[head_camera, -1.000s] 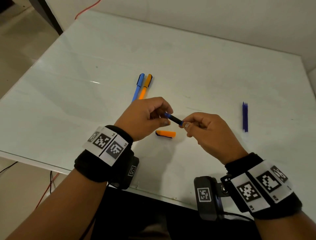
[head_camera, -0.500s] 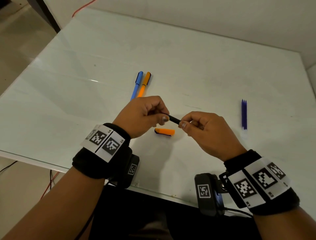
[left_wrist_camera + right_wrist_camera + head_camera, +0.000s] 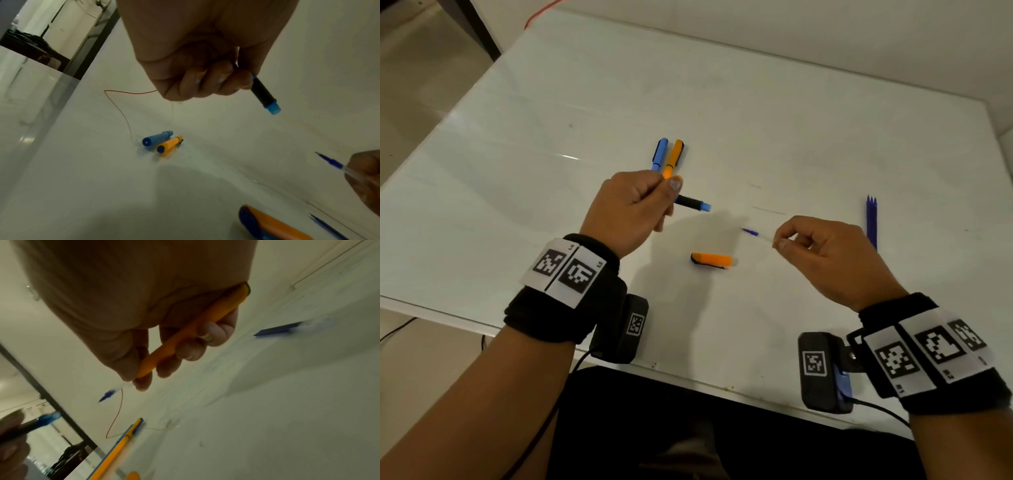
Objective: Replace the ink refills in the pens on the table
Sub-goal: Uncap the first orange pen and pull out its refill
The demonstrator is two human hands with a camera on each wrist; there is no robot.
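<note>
My left hand pinches a black grip section with a light blue end, seen close in the left wrist view. It is apart from the rest of the pen. My right hand grips the orange pen barrel, hidden in the head view. A clear refill with a blue tip sticks out of the barrel toward the left hand. An orange cap lies on the white table between the hands. Spare blue refills lie to the right.
A capped blue pen and a capped orange pen lie side by side beyond the left hand. A thin red wire runs over the far left of the table. A wall borders the far and right edges.
The hands, joined at the pen before, have drawn apart. The grip section has come off with the left hand, and the refill's blue tip now shows bare at the right hand.
</note>
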